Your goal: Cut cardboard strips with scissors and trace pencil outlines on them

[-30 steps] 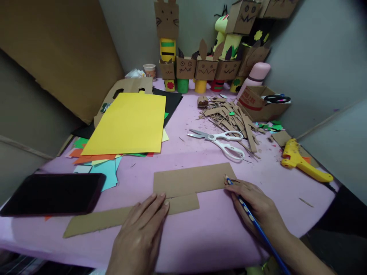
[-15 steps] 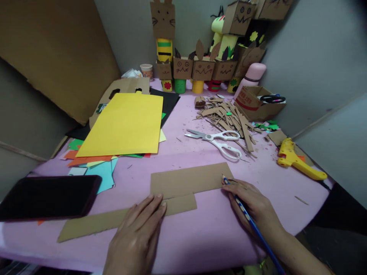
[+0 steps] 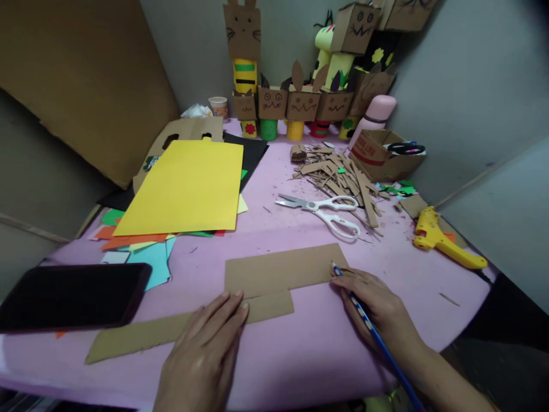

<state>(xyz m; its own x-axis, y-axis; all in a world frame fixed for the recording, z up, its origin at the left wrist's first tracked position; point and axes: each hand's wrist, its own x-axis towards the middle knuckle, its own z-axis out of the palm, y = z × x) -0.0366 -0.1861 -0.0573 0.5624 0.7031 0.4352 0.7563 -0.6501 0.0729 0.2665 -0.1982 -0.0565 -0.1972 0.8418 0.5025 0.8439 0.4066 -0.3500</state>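
My left hand (image 3: 201, 355) lies flat with its fingers stretched out on a long brown cardboard strip (image 3: 141, 335), its fingertips at the lower edge of a wider cardboard rectangle (image 3: 281, 269). My right hand (image 3: 380, 309) is closed round a blue pencil (image 3: 377, 337). The pencil tip touches the rectangle's right end. Both cardboard pieces lie on the pink table (image 3: 300, 355), the strip partly under the rectangle.
A black tablet (image 3: 72, 294) lies at the left. Behind it are a yellow sheet (image 3: 184, 186) on coloured papers, white scissors (image 3: 330, 212), a pile of cardboard scraps (image 3: 343, 177), a yellow glue gun (image 3: 446, 246), a small box (image 3: 386, 154) and cardboard figures (image 3: 300, 103) along the wall.
The view has shifted slightly, so everything sits a little further left in the picture. Both hands keep the same hold and place on the cardboard.
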